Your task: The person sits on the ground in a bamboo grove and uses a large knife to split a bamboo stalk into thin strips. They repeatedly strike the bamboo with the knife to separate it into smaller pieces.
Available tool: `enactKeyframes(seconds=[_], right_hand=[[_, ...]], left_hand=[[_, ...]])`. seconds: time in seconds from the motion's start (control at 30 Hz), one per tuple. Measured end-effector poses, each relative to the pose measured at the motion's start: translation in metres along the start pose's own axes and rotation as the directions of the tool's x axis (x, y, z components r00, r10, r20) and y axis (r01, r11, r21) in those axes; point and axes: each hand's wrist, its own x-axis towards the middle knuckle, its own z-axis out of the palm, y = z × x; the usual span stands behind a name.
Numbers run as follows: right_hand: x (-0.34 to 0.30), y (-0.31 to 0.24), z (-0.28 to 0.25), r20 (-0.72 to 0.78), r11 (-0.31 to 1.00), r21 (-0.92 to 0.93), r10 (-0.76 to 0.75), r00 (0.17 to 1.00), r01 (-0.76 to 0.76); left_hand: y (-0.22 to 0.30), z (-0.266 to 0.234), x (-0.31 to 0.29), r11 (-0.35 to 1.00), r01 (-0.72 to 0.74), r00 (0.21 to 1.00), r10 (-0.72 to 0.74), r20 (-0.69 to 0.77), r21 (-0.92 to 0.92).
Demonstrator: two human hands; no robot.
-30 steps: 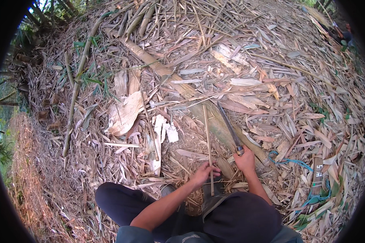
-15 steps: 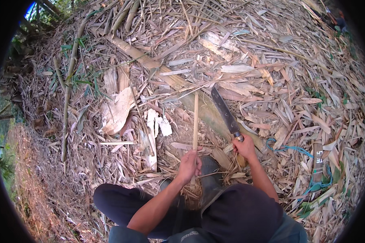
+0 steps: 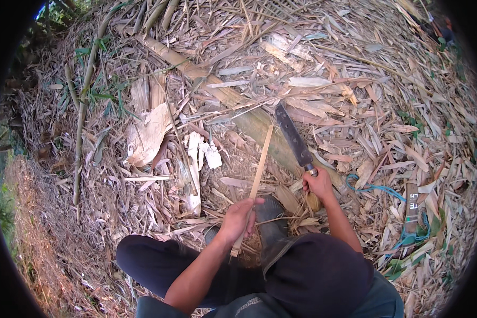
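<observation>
A pale, narrow bamboo strip (image 3: 262,164) slants up and to the right, held by my left hand (image 3: 236,220) just in front of my boots. Its lower end pokes out below my palm, and its upper end is near a thick bamboo stem on the ground. In my right hand (image 3: 318,185) is a machete (image 3: 293,136), gripped by its wooden handle. The dark, broad blade points away from me and a little left, over the same stem and apart from the strip. My fingers hide most of the handle.
A thick bamboo stem (image 3: 225,94) lies diagonally across the leaf litter. Thin green bamboo stalks (image 3: 86,100) are on the left, near a large pale husk (image 3: 149,137). At right lies a dark sheath (image 3: 411,208) with blue cord (image 3: 379,188). My dark boot (image 3: 272,222) is between my hands.
The bamboo strip has tilted from nearly upright to leaning right, with its lower end swinging left. My left hand has shifted slightly left and loosened a little. The machete has barely moved.
</observation>
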Motion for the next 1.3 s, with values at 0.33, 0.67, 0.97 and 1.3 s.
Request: enactKeyframes(seconds=[0.33,0.67,0.97,1.3], right_hand=[[-0.003,-0.001,0.004,-0.027,0.999,-0.04,-0.028,0.999,0.027],[-0.019,-0.01,0.017,-0.152,0.92,-0.368,-0.204,0.967,0.136],[-0.052,-0.031,0.031,-0.202,0.774,-0.621,-0.312,0.928,0.125],[-0.045,-0.022,0.055,-0.232,0.676,-0.735,-0.326,0.916,0.054]], left_hand=[[-0.002,0.007,-0.023,0.993,-0.011,1.0,0.013,-0.017,0.114],[0.03,-0.011,-0.042,0.988,0.097,0.992,-0.107,0.071,0.121],[0.109,-0.04,-0.044,0.885,0.157,0.976,-0.206,0.065,0.438],[0.075,-0.042,-0.031,0.932,0.1,0.987,-0.137,0.084,0.349]])
